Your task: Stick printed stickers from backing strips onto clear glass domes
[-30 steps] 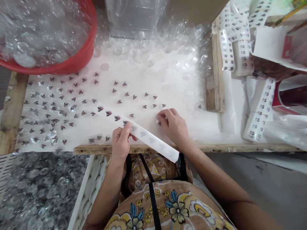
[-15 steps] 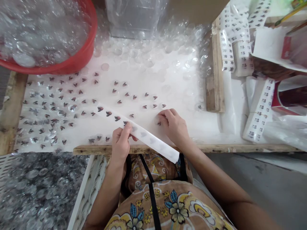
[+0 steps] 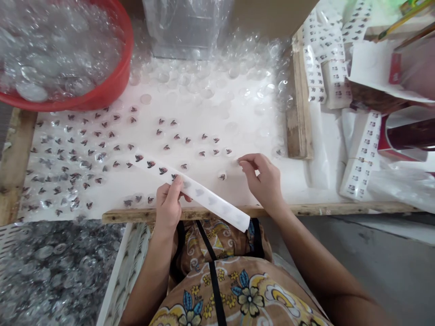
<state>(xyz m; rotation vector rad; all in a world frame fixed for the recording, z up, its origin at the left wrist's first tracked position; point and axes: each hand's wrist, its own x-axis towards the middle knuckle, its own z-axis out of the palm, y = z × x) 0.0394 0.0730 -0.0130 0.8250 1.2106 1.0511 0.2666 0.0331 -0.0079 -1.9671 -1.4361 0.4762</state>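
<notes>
My left hand (image 3: 171,201) pinches a white strip (image 3: 217,206) printed with a row of small dark and red motifs. The strip slants from upper left to lower right, its lower end over the table's front edge. My right hand (image 3: 260,179) is off to the right above the white surface, thumb and forefinger close together; whatever is between them is too small to make out. A clear disc with a motif (image 3: 222,176) lies left of my right hand. Many more motif-bearing discs (image 3: 98,180) cover the left part of the surface.
A red basin (image 3: 117,83) of clear discs stands at the back left. Plain clear discs (image 3: 205,93) lie along the back, before a clear plastic box (image 3: 181,36). Wooden strips (image 3: 299,122) border the surface. Bundled printed strips (image 3: 362,154) lie right. A crate (image 3: 117,271) stands below left.
My right hand has moved right, away from the disc it was touching, which now lies uncovered with its motif. My left hand still holds the strip. The view has shifted slightly.
</notes>
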